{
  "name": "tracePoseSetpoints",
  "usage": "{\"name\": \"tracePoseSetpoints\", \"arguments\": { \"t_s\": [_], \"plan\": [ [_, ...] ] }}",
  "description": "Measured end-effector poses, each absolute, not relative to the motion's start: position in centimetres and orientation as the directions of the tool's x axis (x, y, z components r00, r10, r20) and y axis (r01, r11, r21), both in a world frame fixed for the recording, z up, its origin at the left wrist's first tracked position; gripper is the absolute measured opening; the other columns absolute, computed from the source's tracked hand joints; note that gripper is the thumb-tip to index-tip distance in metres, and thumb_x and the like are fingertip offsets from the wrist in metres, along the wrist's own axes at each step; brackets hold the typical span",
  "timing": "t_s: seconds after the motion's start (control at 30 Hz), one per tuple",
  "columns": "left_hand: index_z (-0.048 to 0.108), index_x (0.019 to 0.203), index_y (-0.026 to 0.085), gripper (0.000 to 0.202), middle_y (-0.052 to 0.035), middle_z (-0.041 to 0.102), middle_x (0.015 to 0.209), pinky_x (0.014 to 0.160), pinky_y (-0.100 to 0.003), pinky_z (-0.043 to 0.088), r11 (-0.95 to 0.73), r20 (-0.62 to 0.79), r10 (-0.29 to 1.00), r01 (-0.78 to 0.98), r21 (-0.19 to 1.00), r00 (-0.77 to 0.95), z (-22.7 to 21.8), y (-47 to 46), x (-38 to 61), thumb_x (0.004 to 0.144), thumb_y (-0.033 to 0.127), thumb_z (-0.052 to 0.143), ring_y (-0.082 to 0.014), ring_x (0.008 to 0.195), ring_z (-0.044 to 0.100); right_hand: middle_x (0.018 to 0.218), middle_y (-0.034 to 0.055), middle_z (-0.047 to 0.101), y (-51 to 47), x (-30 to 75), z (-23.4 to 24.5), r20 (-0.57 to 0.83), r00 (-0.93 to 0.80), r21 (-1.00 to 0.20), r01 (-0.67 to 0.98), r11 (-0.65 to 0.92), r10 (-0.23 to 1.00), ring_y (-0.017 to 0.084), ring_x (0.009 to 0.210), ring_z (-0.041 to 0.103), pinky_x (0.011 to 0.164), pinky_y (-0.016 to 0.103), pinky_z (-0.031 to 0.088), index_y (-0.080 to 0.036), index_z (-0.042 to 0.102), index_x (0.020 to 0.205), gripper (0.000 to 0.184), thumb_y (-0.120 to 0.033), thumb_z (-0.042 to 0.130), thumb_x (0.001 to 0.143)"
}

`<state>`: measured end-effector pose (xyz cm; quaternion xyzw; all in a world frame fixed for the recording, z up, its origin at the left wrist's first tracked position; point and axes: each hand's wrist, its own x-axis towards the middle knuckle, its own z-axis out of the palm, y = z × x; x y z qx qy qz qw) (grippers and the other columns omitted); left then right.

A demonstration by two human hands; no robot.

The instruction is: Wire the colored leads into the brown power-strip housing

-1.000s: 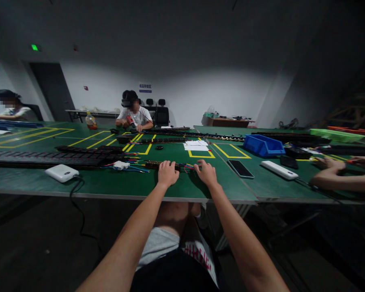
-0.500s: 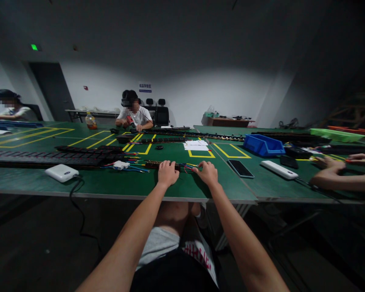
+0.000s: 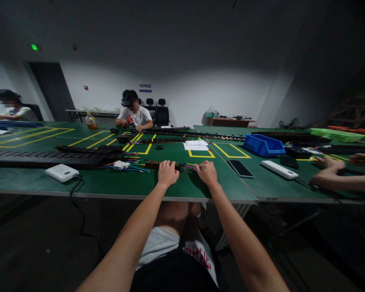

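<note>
My left hand [image 3: 168,173] lies over a dark, narrow terminal block [image 3: 152,165] with brassy points along it, its fingers curled round it and hiding its middle. Coloured wires [image 3: 188,166] leave the block's right end. At those wires, my right hand [image 3: 206,172] is closed in a pinch on a wire; its fingertips are too small to see clearly. Left of the block lie loose wire ends [image 3: 140,168] and a white connector [image 3: 121,165], beside a long dark panel [image 3: 42,158].
On the green table [image 3: 176,190] stand a white power bank [image 3: 61,173], a phone [image 3: 241,168], another white power bank [image 3: 279,170] and a blue bin [image 3: 263,145]. White papers [image 3: 196,145] lie ahead. A co-worker's hands [image 3: 331,164] are at the right; another person [image 3: 136,115] sits opposite.
My right hand has shifted slightly and its fingers have bent down closer to the wires. My left hand and the terminal block stay in place.
</note>
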<state>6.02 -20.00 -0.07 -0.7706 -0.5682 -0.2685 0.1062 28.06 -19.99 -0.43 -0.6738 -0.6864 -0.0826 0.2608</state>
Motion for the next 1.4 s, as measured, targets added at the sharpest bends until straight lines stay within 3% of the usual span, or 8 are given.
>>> {"name": "tracePoseSetpoints", "arguments": {
  "t_s": [0.2, 0.33, 0.47, 0.6, 0.73, 0.93, 1.17, 1.4],
  "plan": [
    [0.065, 0.128, 0.016, 0.039, -0.0156, 0.065, 0.127, 0.114, -0.046, 0.037, -0.337, 0.542, 0.812, 0.932, 0.131, 0.217, -0.34, -19.77, 5.94, 0.092, 0.028, 0.054, -0.0315, 0.127, 0.052, 0.108, 0.0108, 0.072, -20.03, 28.06, -0.30, 0.514, 0.038, -0.277, 0.953, 0.124, 0.857, 0.025, 0.104, 0.057, 0.095, 0.034, 0.042, -0.020, 0.080, 0.097, 0.042, -0.045, 0.046, 0.103],
    [0.065, 0.128, 0.018, 0.039, -0.0154, 0.065, 0.126, 0.114, -0.047, 0.037, -0.342, 0.547, 0.809, 0.930, 0.138, 0.216, -0.54, -19.62, 5.91, 0.092, 0.028, 0.054, -0.0321, 0.126, 0.052, 0.117, 0.0101, 0.072, -20.09, 27.93, -0.09, 0.589, 0.034, -0.342, 0.916, 0.211, 0.807, 0.027, 0.110, 0.056, 0.095, 0.035, 0.042, -0.018, 0.069, 0.117, 0.034, -0.042, 0.051, 0.100],
    [0.065, 0.128, 0.019, 0.038, -0.0147, 0.065, 0.127, 0.114, -0.046, 0.037, -0.338, 0.553, 0.806, 0.931, 0.135, 0.212, -0.59, -19.62, 5.92, 0.092, 0.028, 0.054, -0.0319, 0.127, 0.052, 0.120, 0.0113, 0.072, -20.01, 27.79, -0.18, 0.559, 0.077, -0.391, 0.902, 0.181, 0.825, 0.029, 0.116, 0.055, 0.094, 0.036, 0.042, -0.017, 0.060, 0.129, 0.040, -0.042, 0.053, 0.098],
    [0.065, 0.127, 0.018, 0.039, -0.0144, 0.065, 0.126, 0.114, -0.046, 0.037, -0.333, 0.549, 0.808, 0.934, 0.130, 0.212, -0.44, -19.77, 5.93, 0.091, 0.028, 0.055, -0.0312, 0.126, 0.052, 0.107, 0.0077, 0.076, -20.02, 27.66, -0.29, 0.452, 0.052, -0.403, 0.903, 0.152, 0.890, 0.027, 0.110, 0.059, 0.090, 0.035, 0.043, -0.020, 0.062, 0.126, 0.036, -0.043, 0.055, 0.099],
    [0.065, 0.127, 0.017, 0.039, -0.0150, 0.065, 0.126, 0.114, -0.045, 0.037, -0.335, 0.546, 0.810, 0.932, 0.134, 0.213, -0.30, -19.94, 5.98, 0.091, 0.028, 0.054, -0.0309, 0.126, 0.052, 0.110, 0.0090, 0.076, -20.11, 27.75, -0.17, 0.523, 0.100, -0.384, 0.914, 0.129, 0.847, 0.026, 0.108, 0.060, 0.090, 0.033, 0.043, -0.019, 0.065, 0.124, 0.034, -0.040, 0.051, 0.101],
    [0.064, 0.126, 0.019, 0.038, -0.0137, 0.065, 0.126, 0.114, -0.046, 0.035, -0.334, 0.538, 0.817, 0.930, 0.152, 0.206, -0.31, -19.97, 5.96, 0.091, 0.027, 0.055, -0.0306, 0.126, 0.051, 0.111, 0.0106, 0.072, -19.95, 28.18, -0.53, 0.462, 0.081, -0.285, 0.957, 0.062, 0.883, 0.027, 0.108, 0.057, 0.092, 0.035, 0.043, -0.024, 0.080, 0.090, 0.043, -0.051, 0.048, 0.102],
    [0.065, 0.126, 0.017, 0.038, -0.0150, 0.065, 0.126, 0.114, -0.045, 0.035, -0.339, 0.538, 0.817, 0.928, 0.154, 0.209, -0.34, -19.90, 5.92, 0.091, 0.027, 0.055, -0.0306, 0.127, 0.051, 0.113, 0.0114, 0.065, -20.16, 28.29, -0.69, 0.425, 0.130, -0.352, 0.936, 0.031, 0.896, 0.029, 0.111, 0.057, 0.086, 0.036, 0.044, -0.025, 0.075, 0.099, 0.037, -0.058, 0.061, 0.095],
    [0.064, 0.126, 0.018, 0.037, -0.0141, 0.065, 0.124, 0.114, -0.045, 0.036, -0.340, 0.540, 0.814, 0.929, 0.146, 0.213, -0.36, -19.86, 5.91, 0.092, 0.027, 0.055, -0.0303, 0.125, 0.052, 0.116, 0.0099, 0.066, -20.26, 27.92, -0.50, 0.470, 0.139, -0.323, 0.946, 0.024, 0.871, 0.027, 0.111, 0.057, 0.084, 0.035, 0.041, -0.023, 0.063, 0.110, 0.036, -0.052, 0.069, 0.090]
  ]
}}
